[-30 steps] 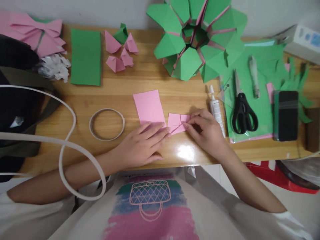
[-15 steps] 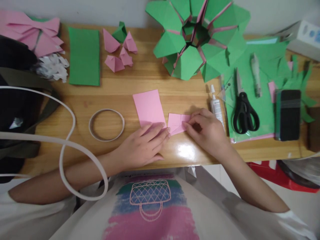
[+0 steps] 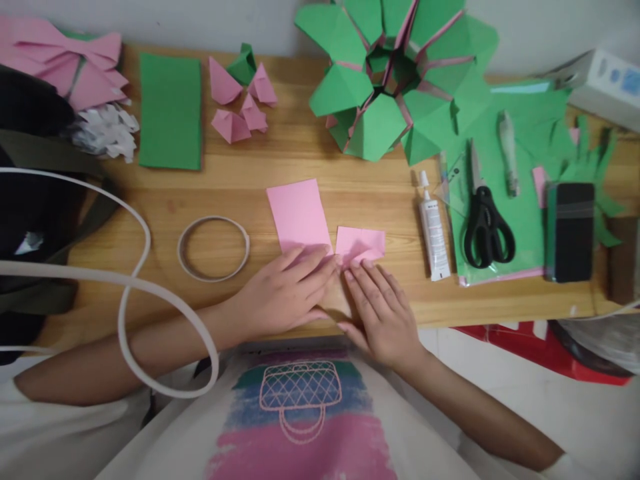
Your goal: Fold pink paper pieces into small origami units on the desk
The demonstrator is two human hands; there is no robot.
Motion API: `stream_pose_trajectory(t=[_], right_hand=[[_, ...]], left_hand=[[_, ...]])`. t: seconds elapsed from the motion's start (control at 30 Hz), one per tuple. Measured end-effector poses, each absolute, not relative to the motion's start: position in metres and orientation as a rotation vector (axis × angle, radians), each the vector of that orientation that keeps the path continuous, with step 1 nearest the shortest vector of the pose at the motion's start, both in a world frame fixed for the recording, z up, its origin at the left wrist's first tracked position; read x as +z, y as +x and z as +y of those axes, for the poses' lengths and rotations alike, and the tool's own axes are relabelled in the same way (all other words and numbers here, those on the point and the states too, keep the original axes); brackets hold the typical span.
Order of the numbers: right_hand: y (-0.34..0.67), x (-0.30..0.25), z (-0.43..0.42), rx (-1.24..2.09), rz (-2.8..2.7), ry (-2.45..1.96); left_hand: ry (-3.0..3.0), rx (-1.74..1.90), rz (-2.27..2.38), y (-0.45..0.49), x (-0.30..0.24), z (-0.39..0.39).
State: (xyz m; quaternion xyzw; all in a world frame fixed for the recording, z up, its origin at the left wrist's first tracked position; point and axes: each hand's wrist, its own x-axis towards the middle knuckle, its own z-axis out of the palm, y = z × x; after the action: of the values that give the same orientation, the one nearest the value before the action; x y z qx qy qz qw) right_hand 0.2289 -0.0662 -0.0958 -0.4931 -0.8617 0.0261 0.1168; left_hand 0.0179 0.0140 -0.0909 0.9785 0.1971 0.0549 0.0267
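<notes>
My left hand (image 3: 285, 293) lies flat on the wooden table (image 3: 240, 193), fingers stretched out, their tips resting on the near edge of a pink paper rectangle (image 3: 298, 213). My right hand (image 3: 383, 313) is flat too, fingers together and extended, the tips pressing the near edge of a small folded pink paper (image 3: 361, 245). The two hands sit side by side, nearly touching. Neither hand grips anything.
A tape ring (image 3: 213, 248) lies left of my hands. Glue tube (image 3: 433, 228), black scissors (image 3: 486, 223) and a black phone (image 3: 574, 230) sit at the right on green sheets. A large green paper ball (image 3: 395, 73), pink folded cones (image 3: 240, 100) and a green sheet (image 3: 170, 112) lie at the back.
My right hand left its pinch on the folded pink paper's right side and swung to the near side, now flat with fingertips on its edge. The left hand stayed put.
</notes>
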Motion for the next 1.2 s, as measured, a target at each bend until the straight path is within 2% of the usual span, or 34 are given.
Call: stream_pose_trajectory(t=[0.37,0.73,1.2], right_hand=[[0.225,-0.102,-0.067,0.097,-2.523,-1.591],[0.223,-0.101,-0.068,0.121,-2.504,-1.634],[0.218,-0.102,-0.069,0.112,-2.478,-1.665]], left_hand=[[2.760,0.206,0.516,0.004,-0.097,0.034],[2.852,0.122,0.490,0.005,-0.094,0.030],[2.874,0.196,0.500,0.005,-0.096,0.032]])
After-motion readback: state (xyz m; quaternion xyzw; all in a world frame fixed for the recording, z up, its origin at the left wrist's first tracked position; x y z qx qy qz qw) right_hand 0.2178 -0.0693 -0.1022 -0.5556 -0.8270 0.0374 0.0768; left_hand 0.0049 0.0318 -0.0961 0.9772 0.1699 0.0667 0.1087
